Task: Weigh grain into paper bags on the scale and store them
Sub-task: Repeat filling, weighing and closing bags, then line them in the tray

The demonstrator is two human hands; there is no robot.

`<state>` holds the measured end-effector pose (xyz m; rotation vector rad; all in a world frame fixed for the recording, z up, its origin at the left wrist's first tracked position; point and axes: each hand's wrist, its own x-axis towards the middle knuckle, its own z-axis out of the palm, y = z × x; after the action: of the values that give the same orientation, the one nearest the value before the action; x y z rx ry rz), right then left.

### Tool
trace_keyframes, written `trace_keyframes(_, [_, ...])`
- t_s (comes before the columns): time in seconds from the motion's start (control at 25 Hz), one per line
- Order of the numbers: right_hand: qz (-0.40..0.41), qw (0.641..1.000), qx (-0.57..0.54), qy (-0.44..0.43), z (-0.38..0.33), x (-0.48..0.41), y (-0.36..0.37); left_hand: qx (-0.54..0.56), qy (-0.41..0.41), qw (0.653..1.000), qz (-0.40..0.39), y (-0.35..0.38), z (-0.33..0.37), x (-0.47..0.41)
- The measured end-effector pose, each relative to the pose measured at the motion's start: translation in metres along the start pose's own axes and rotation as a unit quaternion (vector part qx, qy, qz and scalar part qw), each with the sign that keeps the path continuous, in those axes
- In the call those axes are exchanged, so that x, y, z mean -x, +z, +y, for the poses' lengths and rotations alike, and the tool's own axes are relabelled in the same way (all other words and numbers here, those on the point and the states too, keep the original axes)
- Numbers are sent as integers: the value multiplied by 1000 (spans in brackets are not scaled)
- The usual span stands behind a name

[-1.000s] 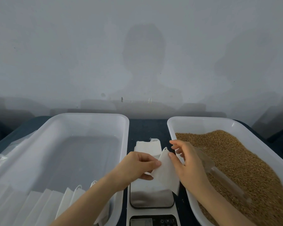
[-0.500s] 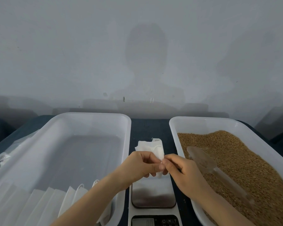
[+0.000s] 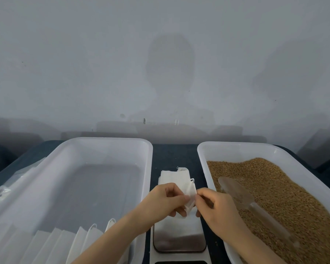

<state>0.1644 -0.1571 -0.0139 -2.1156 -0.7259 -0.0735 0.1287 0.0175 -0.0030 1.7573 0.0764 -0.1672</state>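
**Bag mouth worked open above the scale**

Watching from my remote station, I see both hands meet over the scale (image 3: 179,237). The left hand (image 3: 168,201) pinches one edge of a small white paper bag (image 3: 191,191) between thumb and curled fingers. The right hand (image 3: 215,206) nips the opposite edge with thumb and forefinger, its other fingers loosely curled. The bag hangs just above the steel plate, in front of a stack of spare bags (image 3: 174,176) lying on the dark table between the two trays. Grain (image 3: 286,187) fills the right tray (image 3: 236,143), where a clear scoop (image 3: 236,193) lies untouched. Flat white bags (image 3: 51,242) line the near end of the left tray (image 3: 103,139).

My worry is that thin paper pulled from two sides may tear at a seam. A half-open mouth could also send grain onto the plate and spoil the reading, and a limp bag may topple once set down.
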Motion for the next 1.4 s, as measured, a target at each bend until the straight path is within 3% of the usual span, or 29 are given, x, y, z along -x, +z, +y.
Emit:
trace_keyframes(0.28, [-51,998,14,22,-10,0,3,-30,46,998,-26,0,0,2])
trace_keyframes(0.52, [-55,997,43,24,-5,-1,4,-74,30,997,-18,4,-3,-1])
trace_keyframes(0.84, [20,999,25,39,-3,-1,4,14,-24,999,32,3,-1,-2])
trace_keyframes(1.08, [19,997,63,-52,-3,0,2,2,17,999,39,3,0,1])
trace_keyframes(1.32, [21,999,28,-2,-2,-3,3,-34,82,996,-6,3,2,6])
trace_keyframes(1.4, [32,999,2,33,-1,-5,-1,-39,78,996,15,4,2,5])
